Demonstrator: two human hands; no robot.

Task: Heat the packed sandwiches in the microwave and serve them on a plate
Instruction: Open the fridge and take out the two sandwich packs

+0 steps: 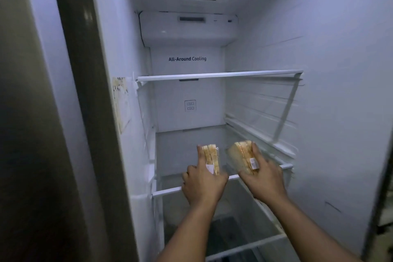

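Observation:
Both my arms reach into an open white fridge. My left hand [202, 183] grips a packed sandwich [211, 156] in clear wrap, held upright with a small label facing me. A second packed sandwich [240, 157], a tilted triangular pack with an orange-white label, is held by my right hand [263, 178]. Both packs are just above the front rim of the middle glass shelf [168, 192]. I cannot tell whether they touch the shelf. No microwave or plate is in view.
An upper glass shelf [219, 75] spans the fridge above my hands, and a lower shelf [244, 248] lies below. The fridge's dark door edge [85, 91] stands at the left. A white side wall [340, 112] rises at the right.

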